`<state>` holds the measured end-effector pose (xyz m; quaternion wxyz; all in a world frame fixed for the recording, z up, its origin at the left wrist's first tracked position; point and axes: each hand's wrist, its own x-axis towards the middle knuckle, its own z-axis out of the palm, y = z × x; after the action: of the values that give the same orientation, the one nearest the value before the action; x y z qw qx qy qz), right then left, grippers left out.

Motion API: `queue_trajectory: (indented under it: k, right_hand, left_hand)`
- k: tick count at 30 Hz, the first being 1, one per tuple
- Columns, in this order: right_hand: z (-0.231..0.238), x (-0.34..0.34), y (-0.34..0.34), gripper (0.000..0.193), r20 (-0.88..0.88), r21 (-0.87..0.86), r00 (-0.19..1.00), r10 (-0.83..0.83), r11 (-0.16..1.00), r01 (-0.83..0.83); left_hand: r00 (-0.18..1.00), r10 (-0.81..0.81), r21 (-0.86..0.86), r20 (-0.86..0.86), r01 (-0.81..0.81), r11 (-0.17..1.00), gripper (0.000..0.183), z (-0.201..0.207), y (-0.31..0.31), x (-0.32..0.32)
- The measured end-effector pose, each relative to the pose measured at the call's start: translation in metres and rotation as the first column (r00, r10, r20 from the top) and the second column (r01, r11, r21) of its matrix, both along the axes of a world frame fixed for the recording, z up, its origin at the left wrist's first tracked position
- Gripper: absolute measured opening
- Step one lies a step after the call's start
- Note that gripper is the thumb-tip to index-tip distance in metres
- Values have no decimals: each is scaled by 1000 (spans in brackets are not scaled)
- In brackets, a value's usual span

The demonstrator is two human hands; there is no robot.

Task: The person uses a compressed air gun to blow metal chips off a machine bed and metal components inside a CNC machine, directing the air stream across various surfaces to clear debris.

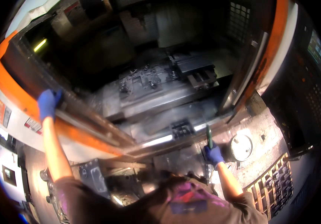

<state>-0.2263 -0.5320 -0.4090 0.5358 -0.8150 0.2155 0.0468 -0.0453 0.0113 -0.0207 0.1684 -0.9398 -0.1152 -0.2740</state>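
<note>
Lower right of centre, the gloved right hand (pixel 214 154) grips a green stick-like tool (pixel 209 136). At left, the left hand (pixel 48 104) touches the orange-edged door (pixel 16 95) (how tightly curled, I cannot tell). Beyond, upper centre, sits a metal fixture (pixel 141 79).

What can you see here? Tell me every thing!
Machine: one, orange and white, across the top
Glowing strip: one, yellow, upper left
Metal bed: one, grey, inside machine
Metal fittings: several, dark grey, on bed
Control panel: one, black, far right
Round container: one, whitish, lower right
Slatted rack: one, tan, bottom right
Boxy thing: one, white, lower left
Stick-shaped tool: one, green, left of container
Shirt: one, brown, bottom
Left gloved hand: one, blue, at machine's left side
Right gloved hand: one, blue, fingers around tool
</note>
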Motion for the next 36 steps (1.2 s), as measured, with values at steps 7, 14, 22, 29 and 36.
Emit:
queue_trajectory:
  k: [7, 14, 22, 29, 36]
  right_hand:
    - [-17, 40, 63, 22, -83, 328, 961, 265, 917, -225]
    - [32, 84, 180, 23, 39, 300, 849, 528, 804, -514]
    - [62, 77, 219, 23, 86, 270, 752, 654, 711, -649]
    - [61, 67, 214, 24, 81, 254, 731, 678, 695, -673]
    - [40, 63, 190, 25, 66, 262, 769, 636, 733, -628]
  left_hand:
    - [872, -371, -52, 319, 406, 912, 39, -51, -148, -69]
    - [713, -647, -272, 269, 701, 659, 36, -166, -237, -127]
    - [692, -689, -400, 217, 707, 584, 37, -201, -271, -142]
    - [687, -704, -526, 179, 671, 522, 42, -230, -288, -154]
    - [633, -759, -706, 154, 608, 364, 48, -265, -317, -169]
